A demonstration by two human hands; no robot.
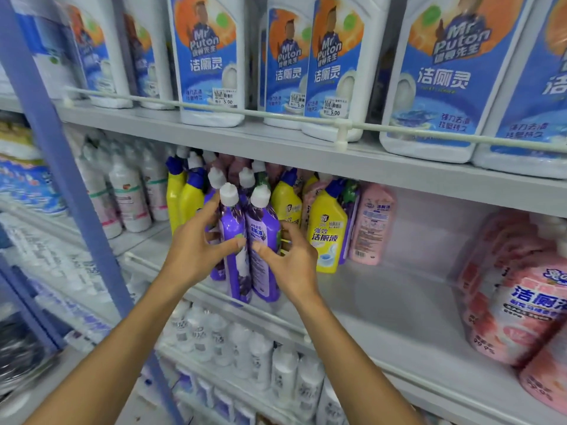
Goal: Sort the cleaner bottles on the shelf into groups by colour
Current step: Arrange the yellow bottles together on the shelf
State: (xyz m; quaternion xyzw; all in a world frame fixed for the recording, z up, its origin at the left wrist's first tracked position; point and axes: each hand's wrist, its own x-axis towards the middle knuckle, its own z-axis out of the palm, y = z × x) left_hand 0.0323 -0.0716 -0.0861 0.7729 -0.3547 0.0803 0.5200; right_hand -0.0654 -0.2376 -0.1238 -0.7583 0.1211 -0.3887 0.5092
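Two purple cleaner bottles with white caps stand side by side at the front of the middle shelf (383, 302). My left hand (196, 243) grips the left purple bottle (234, 240), thumb across its front. My right hand (291, 259) grips the right purple bottle (265, 237), thumb on its label. More purple bottles (214, 185) stand behind them. Yellow bottles with blue caps sit on both sides: two on the left (187, 197), two on the right (326, 228). A pink bottle (371, 223) stands right of the yellow ones.
Large white-and-blue jugs (211, 62) fill the upper shelf behind a rail. White bottles (129, 194) stand left on the middle shelf, big pink jugs (518, 302) at its right end. A blue upright post (61, 167) runs down the left. Small white bottles (260, 357) line the lower shelf.
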